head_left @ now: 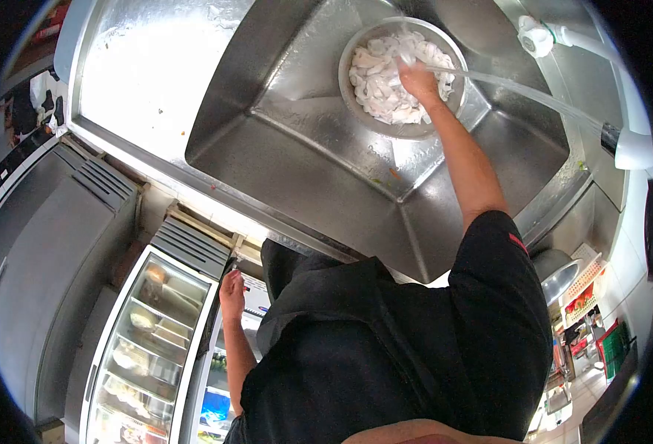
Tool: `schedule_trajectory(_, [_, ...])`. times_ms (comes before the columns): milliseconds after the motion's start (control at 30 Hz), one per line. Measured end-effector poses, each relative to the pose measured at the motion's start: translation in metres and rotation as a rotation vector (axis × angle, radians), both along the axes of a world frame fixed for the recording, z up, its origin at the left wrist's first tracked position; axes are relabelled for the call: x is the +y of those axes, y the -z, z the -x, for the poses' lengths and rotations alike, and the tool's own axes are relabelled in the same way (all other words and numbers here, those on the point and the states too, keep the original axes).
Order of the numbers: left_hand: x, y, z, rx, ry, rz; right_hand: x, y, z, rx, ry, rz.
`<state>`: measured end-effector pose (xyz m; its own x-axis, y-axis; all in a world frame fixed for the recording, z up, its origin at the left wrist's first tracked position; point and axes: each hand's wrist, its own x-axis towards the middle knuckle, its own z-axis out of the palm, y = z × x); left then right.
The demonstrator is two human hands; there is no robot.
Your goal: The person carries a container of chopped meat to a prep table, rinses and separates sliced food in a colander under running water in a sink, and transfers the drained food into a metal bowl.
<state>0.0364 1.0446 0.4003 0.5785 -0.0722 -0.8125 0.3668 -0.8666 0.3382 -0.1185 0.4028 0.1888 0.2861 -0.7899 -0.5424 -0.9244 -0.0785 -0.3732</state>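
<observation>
A round metal bowl [347, 87] full of pale, wet, sliced pieces [378, 89] stands in the steel sink. My right hand [419, 81] reaches over the pieces, its fingertips blurred by water and motion, so its grip is unclear. A clear stream of water [519, 87] runs from the tap nozzle [609, 139] at the right to this hand. Away from the sink, my left hand [231, 294] hangs low beside my body with its fingers curled; whether anything is inside them is hidden.
Deep sink walls [304, 177] surround the bowl, with small food scraps on the bottom. A wet steel drainboard [141, 81] adjoins at the left. Below are a glass-door fridge [149, 333] and a grey cabinet [38, 244]. A metal bowl [556, 274] and baskets [584, 285] stand at the right.
</observation>
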Motion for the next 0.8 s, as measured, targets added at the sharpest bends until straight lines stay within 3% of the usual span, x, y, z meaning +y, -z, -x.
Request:
schedule_trajectory(200, [0.006,-0.003,0.011,0.042,0.008,-0.064,0.009,0.006,0.003,-0.021,-0.094,-0.042])
schedule_trajectory(300, [0.010,-0.006,0.019,0.056,-0.068,-0.071,0.025,-0.001,-0.009,-0.070,-0.315,0.045])
schedule_trajectory(400, [0.021,-0.001,0.024,0.061,-0.051,-0.079,0.058,0.003,-0.032,0.147,-0.533,0.187])
schedule_trajectory(533, [0.019,-0.003,0.026,0.040,-0.038,-0.071,0.059,0.014,-0.047,0.220,-0.583,0.212])
schedule_trajectory(667, [0.017,-0.009,0.026,0.026,-0.034,-0.073,0.029,0.066,-0.045,0.238,-0.597,0.204])
schedule_trajectory(800, [0.012,-0.019,0.032,-0.041,-0.042,-0.084,-0.013,0.110,-0.027,0.065,-0.589,0.117])
